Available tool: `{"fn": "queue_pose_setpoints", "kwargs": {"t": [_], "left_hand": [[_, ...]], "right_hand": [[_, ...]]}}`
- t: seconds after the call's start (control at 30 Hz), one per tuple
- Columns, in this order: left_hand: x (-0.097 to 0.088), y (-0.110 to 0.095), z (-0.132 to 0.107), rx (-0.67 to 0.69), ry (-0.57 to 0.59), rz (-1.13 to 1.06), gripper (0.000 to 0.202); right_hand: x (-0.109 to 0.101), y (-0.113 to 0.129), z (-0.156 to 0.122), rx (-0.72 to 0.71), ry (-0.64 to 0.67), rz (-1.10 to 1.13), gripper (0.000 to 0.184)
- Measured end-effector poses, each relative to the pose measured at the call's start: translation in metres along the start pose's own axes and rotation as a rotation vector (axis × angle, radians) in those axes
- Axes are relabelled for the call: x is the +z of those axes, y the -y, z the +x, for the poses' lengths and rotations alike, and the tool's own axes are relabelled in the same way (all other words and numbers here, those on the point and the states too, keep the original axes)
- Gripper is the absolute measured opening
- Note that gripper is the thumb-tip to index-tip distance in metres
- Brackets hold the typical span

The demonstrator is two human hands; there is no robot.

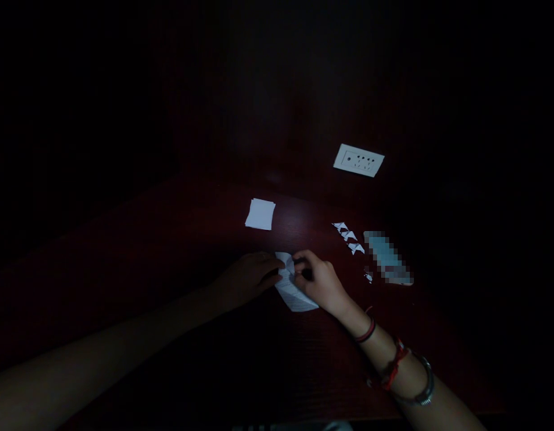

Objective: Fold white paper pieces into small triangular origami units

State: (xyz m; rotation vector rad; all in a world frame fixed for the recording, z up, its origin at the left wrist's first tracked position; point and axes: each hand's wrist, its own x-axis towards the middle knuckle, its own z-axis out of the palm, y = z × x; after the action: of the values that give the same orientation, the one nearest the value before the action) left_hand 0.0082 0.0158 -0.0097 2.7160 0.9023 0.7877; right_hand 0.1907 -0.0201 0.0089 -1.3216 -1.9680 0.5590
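The head view shows the left hand with thumb and forefinger slightly parted at the left edge of a creased, white, faintly marked paper sheet, and the right hand with half-curled fingers at its right side; whether either pinches it, I cannot tell. The sheet, between them at the dark red table, seems only part-folded. Farther out, a flat stack of white square papers looks unfolded; small, pointed white paper pieces appear already folded.
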Motion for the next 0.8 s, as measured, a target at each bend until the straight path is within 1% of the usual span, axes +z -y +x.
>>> {"fn": "queue_pose_setpoints", "kwargs": {"t": [0.1,0.27,0.43,0.53,0.6,0.67,0.73,0.8], "left_hand": [[-0.001,0.0,0.001,0.04,-0.006,0.003,0.018],[-0.005,-0.002,0.001,0.081,0.033,-0.038,0.021],[-0.007,-0.006,-0.001,0.064,-0.037,-0.045,0.017],[-0.013,-0.01,-0.002,0.001,-0.076,-0.078,0.015],[-0.017,-0.013,-0.002,-0.09,-0.119,-0.187,0.014],[-0.02,-0.017,-0.001,-0.161,-0.162,-0.312,0.028],[-0.022,-0.02,0.0,-0.194,-0.159,-0.371,0.044],[-0.023,-0.022,0.0,-0.204,-0.111,-0.381,0.044]], "right_hand": [[-0.001,0.002,0.0,-0.001,-0.006,0.015,0.027],[-0.001,0.001,0.0,0.037,-0.036,0.012,0.033],[-0.003,-0.005,0.002,0.047,-0.127,-0.064,0.023],[-0.009,-0.004,0.002,-0.016,-0.15,-0.049,0.014],[-0.014,0.0,0.001,-0.074,-0.196,-0.045,0.009],[-0.018,0.006,-0.001,-0.136,-0.248,-0.05,0.008],[-0.021,0.014,-0.003,-0.191,-0.268,-0.044,0.01],[-0.022,0.02,-0.005,-0.243,-0.244,-0.023,0.013]]}}
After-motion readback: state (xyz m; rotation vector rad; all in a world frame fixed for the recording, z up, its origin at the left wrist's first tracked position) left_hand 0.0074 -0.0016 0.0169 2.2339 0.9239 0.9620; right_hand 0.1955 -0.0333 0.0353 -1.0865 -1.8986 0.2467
